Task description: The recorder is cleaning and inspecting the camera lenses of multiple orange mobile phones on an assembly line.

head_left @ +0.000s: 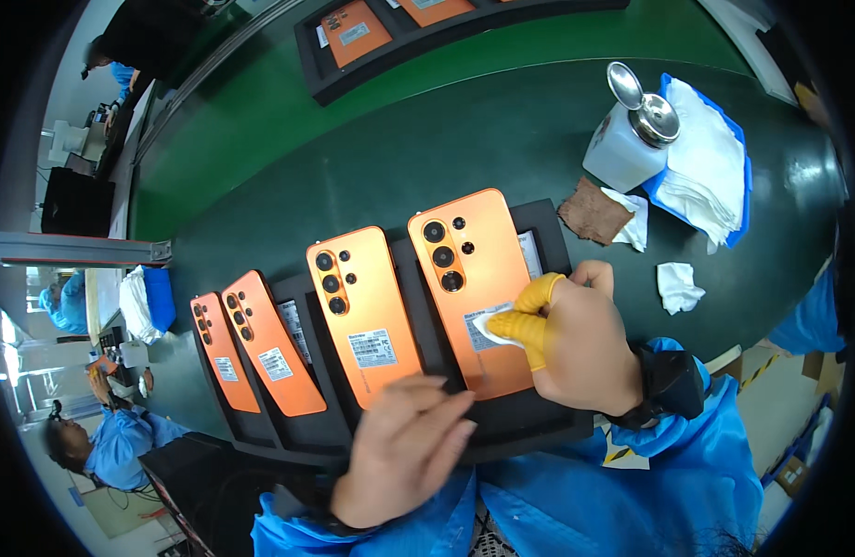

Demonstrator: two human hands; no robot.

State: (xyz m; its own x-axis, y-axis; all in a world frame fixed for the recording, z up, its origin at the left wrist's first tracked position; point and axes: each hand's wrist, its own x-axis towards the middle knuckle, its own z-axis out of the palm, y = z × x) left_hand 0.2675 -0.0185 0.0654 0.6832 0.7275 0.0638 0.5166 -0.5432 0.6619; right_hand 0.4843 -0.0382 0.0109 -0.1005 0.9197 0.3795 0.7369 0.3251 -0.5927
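Note:
My right hand (580, 348), with yellow finger cots on its thumb and forefinger, pinches a small white cloth (484, 325). The cloth presses on the label of the rightmost orange phone (488, 246), which lies back up in a black foam tray (506, 438). Fingers stretched out, my left hand (399, 455) hovers or rests by the lower ends of the rightmost phone and the orange phone (360, 288) beside it; whether it touches either cannot be told. Farther left in the tray are two more orange phones, one (271, 348) tilted next to the outermost (225, 367).
A white pump bottle (622, 148) with its metal lid up stands at the right, beside a blue bin (745, 190) of white cloths (701, 153). Near it lie a brown cloth (594, 212) and a crumpled white one (678, 286). Another phone tray (325, 88) sits behind. Co-workers sit at left.

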